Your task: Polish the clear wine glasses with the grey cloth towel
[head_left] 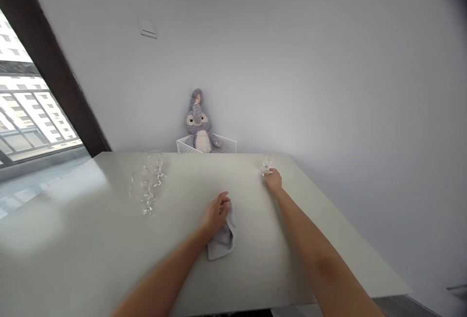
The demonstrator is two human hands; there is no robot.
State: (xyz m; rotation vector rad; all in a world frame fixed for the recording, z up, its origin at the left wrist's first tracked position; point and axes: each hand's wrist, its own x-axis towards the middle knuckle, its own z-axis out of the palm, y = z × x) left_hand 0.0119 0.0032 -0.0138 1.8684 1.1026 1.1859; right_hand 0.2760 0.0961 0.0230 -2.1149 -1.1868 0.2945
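The small wine glass [267,162] stands near the far edge of the white table [255,253], at the upper right of the frame, and the right hand [273,180] has its fingers closed at the foot of it. The left hand [217,214] is curled on a grey cloth [222,241] at the lower middle, while a group of wine glasses [146,185] stands well apart on the left.

daylight from the window [25,122] on the left throws soft glare across the pale surface [65,200], only a faint shadow lies under the left hand [217,214], and wide-angle distortion tilts the frame's edges.
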